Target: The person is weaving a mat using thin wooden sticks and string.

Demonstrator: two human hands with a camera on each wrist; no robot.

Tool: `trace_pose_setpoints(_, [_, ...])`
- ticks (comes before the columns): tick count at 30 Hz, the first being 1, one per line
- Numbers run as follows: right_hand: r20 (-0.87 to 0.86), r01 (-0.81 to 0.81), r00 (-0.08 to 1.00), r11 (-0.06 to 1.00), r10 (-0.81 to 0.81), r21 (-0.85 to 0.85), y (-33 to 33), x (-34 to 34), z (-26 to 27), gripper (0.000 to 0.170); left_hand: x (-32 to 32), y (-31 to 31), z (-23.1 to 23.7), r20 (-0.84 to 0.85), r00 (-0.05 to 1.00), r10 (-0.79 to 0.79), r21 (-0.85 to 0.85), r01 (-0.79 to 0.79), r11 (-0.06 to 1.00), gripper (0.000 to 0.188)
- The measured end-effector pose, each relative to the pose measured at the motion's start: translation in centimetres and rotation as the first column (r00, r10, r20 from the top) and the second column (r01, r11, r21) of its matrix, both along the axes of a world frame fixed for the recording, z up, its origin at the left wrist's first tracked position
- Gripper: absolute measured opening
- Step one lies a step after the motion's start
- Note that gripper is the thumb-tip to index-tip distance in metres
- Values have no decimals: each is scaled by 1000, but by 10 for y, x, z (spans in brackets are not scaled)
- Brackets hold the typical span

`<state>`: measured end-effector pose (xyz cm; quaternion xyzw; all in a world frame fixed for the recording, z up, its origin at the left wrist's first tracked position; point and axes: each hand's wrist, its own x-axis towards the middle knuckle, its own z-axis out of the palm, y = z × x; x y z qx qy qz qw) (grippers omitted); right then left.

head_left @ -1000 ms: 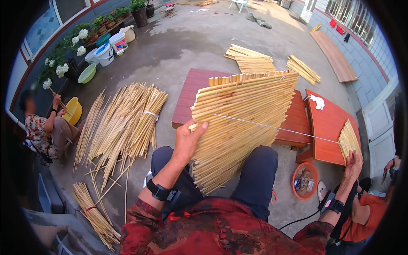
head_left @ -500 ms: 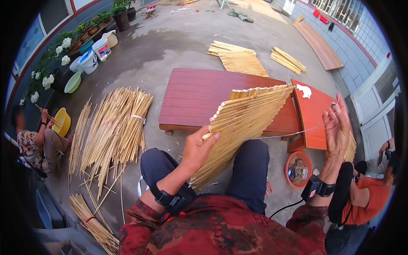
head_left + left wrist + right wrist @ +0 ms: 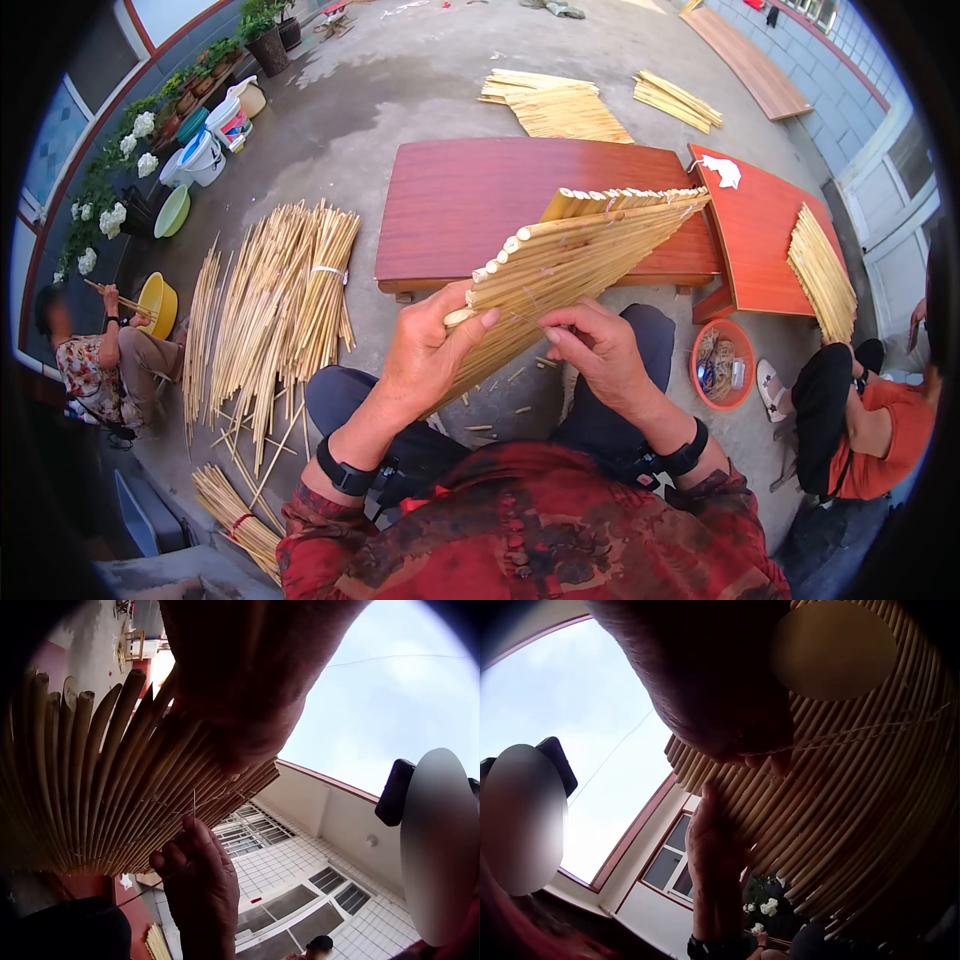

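A mat of straw-coloured stalks (image 3: pixel 600 245), stitched side by side, slants up from the person's lap. My left hand (image 3: pixel 425 340) grips its near left edge, thumb lying along the last stalk. Close to that edge, my right hand (image 3: pixel 600 355) pinches a thin needle (image 3: pixel 194 801), which points up at the mat in the left wrist view. Thread (image 3: pixel 840 739) runs across the stalks in the right wrist view. The mat's lower part is hidden behind the hands and knees.
A dark red table (image 3: pixel 530 210) stands ahead, with an orange-red table (image 3: pixel 775 230) beside it bearing a stalk bundle (image 3: pixel 822 275). Loose stalks (image 3: pixel 270 320) lie left. An orange basin (image 3: pixel 722 365) sits right. One person (image 3: pixel 95 375) sits left, another (image 3: pixel 870 430) right.
My right hand has come from far right, where it drew the thread out taut, back to the mat's near edge beside my left hand. The mat has tipped flatter.
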<state>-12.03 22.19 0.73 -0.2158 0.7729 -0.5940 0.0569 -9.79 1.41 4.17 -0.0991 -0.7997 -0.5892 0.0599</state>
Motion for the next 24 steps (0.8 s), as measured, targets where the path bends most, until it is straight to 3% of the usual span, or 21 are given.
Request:
trace_pose_setpoints(1, [0, -7, 1000, 1000, 7, -10, -4, 0, 0, 13, -1, -2, 4, 0, 1000, 7, -10, -7, 1000, 25])
trace_pose_setpoints(3, [-295, -45, 950, 983, 98, 180, -7, 2, 2, 12, -4, -4, 8, 41, 999, 12, -13, -11, 1000, 25])
trace_pose_setpoints(7, [-394, -26, 910, 968, 125, 248, -1, -3, -22, 11, -10, -5, 7, 56, 998, -4, -44, 6, 999, 24])
trace_pose_setpoints(10, [-332, -85, 931, 973, 154, 215, 6, -6, -18, 10, -10, -4, 2, 86, 996, 15, -213, 3, 977, 26])
trace_pose_setpoints(11, [-34, -46, 998, 997, 48, 65, 8, -6, -9, 8, -11, -6, -2, 90, 996, 13, -220, 7, 975, 26])
trace_pose_setpoints(12, [285, 40, 958, 997, -20, -65, 9, -6, -5, 8, -11, -7, -8, 155, 988, 30, -105, -14, 994, 27])
trace_pose_setpoints(13, [296, 41, 955, 997, -19, -69, 8, -6, -7, 8, -9, -7, -10, 222, 974, 45, 10, -48, 999, 27])
trace_pose_setpoints(16, [249, 83, 968, 980, -37, -179, -4, -10, -10, 9, -9, -1, -3, 119, 992, 30, -158, -11, 987, 27])
trace_pose_setpoints(22, [74, 147, 988, 977, -137, -155, -8, -14, -13, 9, -12, -3, -10, 188, 982, 22, -71, -9, 997, 28])
trace_pose_setpoints(24, [-224, 118, 967, 992, -126, -50, -8, -16, -11, 11, -12, -3, -9, 207, 978, 24, -65, -11, 998, 29])
